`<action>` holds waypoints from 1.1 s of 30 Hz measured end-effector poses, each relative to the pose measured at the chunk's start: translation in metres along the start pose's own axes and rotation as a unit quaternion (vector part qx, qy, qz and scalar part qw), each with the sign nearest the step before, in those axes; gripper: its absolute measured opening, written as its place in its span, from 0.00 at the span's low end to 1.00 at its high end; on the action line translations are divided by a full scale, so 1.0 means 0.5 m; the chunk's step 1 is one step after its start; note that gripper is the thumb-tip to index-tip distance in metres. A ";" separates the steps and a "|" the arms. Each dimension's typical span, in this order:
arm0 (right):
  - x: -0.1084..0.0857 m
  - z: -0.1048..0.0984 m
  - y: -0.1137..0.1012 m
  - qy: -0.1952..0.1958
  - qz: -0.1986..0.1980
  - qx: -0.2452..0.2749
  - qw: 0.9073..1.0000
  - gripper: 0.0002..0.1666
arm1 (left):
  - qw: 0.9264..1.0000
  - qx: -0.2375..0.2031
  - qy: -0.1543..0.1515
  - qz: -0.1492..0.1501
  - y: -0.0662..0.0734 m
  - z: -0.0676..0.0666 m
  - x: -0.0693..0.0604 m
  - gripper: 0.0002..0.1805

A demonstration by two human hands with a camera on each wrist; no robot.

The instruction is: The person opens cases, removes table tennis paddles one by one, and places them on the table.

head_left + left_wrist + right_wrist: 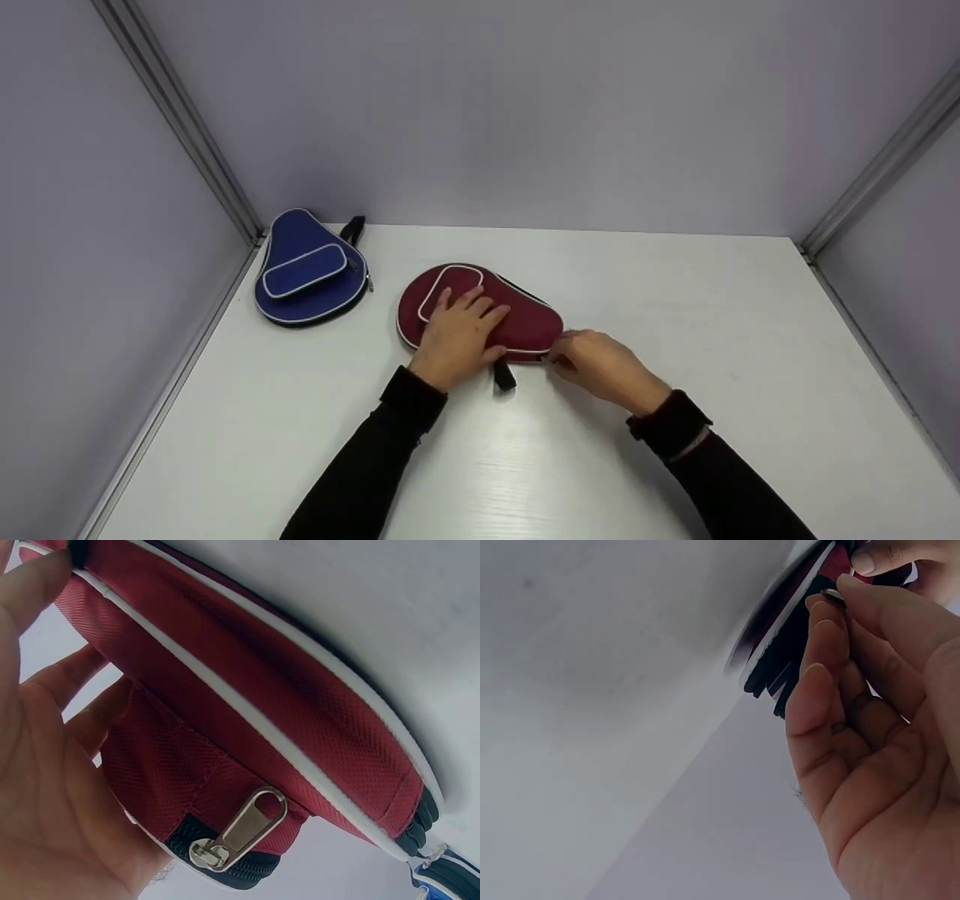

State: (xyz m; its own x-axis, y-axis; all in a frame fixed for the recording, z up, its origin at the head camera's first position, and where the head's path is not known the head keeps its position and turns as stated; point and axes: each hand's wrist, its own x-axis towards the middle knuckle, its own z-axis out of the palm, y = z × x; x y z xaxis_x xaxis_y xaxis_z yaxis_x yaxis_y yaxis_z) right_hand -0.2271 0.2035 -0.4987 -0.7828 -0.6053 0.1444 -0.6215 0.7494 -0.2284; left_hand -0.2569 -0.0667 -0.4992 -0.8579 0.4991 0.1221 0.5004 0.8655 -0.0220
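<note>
A dark red table tennis paddle case (525, 319) with white piping lies on the white table, its narrow end to the right. My left hand (457, 334) rests on top of it, fingers spread over the small front pocket (457, 281). In the left wrist view a metal zipper pull (244, 829) hangs on that pocket. At the narrow end my right hand (600, 367) pinches a small metal zipper pull (832, 595) between thumb and forefinger. The dark zipper edge (780, 664) runs beside those fingers. A black strap (504, 376) sticks out between the hands.
A blue paddle case (307, 270) with a front pocket and a black strap lies at the table's back left corner. Grey panel walls (525, 112) enclose the white table (712, 315) at the back and both sides.
</note>
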 end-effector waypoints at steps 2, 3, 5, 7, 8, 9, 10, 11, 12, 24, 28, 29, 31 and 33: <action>0.003 0.005 -0.009 0.003 -0.009 -0.015 1.000 0.03 | 1.000 0.002 -0.004 0.000 0.000 -0.001 0.000 0.39; 0.004 0.006 -0.013 0.004 -0.012 -0.021 1.000 0.03 | 1.000 0.002 -0.006 0.000 0.000 -0.001 0.000 0.39; 0.006 0.007 -0.020 0.005 -0.015 -0.033 0.999 0.03 | 1.000 0.005 -0.009 -0.001 0.000 -0.002 0.000 0.39; 0.007 0.008 -0.023 0.007 -0.016 -0.041 0.999 0.03 | 1.000 0.008 -0.012 0.000 0.000 -0.003 0.000 0.39; 0.007 0.009 -0.024 0.008 -0.015 -0.043 0.999 0.03 | 1.000 0.009 -0.013 0.000 0.000 -0.004 -0.001 0.39; 0.006 0.009 -0.023 0.007 -0.013 -0.043 0.999 0.03 | 1.000 0.010 -0.014 0.001 0.000 -0.005 -0.001 0.39; 0.006 0.009 -0.023 0.006 -0.012 -0.041 0.999 0.03 | 1.000 0.010 -0.015 0.002 -0.001 -0.006 -0.002 0.39; 0.006 0.008 -0.022 0.004 -0.011 -0.039 0.999 0.03 | 1.000 0.010 -0.017 0.003 -0.001 -0.006 -0.003 0.39; 0.005 0.008 -0.020 0.002 -0.012 -0.036 0.999 0.03 | 1.000 0.008 -0.017 0.004 -0.001 -0.007 -0.003 0.39; -0.007 -0.058 0.022 0.021 0.036 0.054 0.998 0.06 | 0.997 -0.021 -0.024 0.068 -0.007 -0.013 -0.006 0.39; -0.011 -0.072 0.047 0.032 0.052 0.067 0.996 0.06 | 0.994 -0.041 -0.027 0.099 -0.007 -0.014 -0.008 0.38; -0.011 -0.073 0.053 0.033 0.056 0.070 0.995 0.06 | 0.993 -0.044 -0.028 0.107 -0.007 -0.015 -0.008 0.38; -0.011 -0.072 0.064 0.035 0.064 0.076 0.994 0.07 | 0.991 -0.044 -0.031 0.123 -0.006 -0.017 -0.010 0.38; -0.011 -0.070 0.073 0.034 0.071 0.079 0.994 0.07 | 0.988 -0.047 -0.031 0.142 -0.005 -0.019 -0.010 0.38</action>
State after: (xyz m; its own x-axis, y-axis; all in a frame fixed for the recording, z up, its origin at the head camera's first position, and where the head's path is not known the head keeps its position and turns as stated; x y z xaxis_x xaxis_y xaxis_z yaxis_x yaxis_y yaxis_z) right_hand -0.2467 0.2437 -0.4740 -0.8661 -0.4723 0.1637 -0.4959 0.7711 -0.3992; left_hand -0.2526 -0.0718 -0.4904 -0.6851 0.7258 0.0629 0.7284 0.6836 0.0462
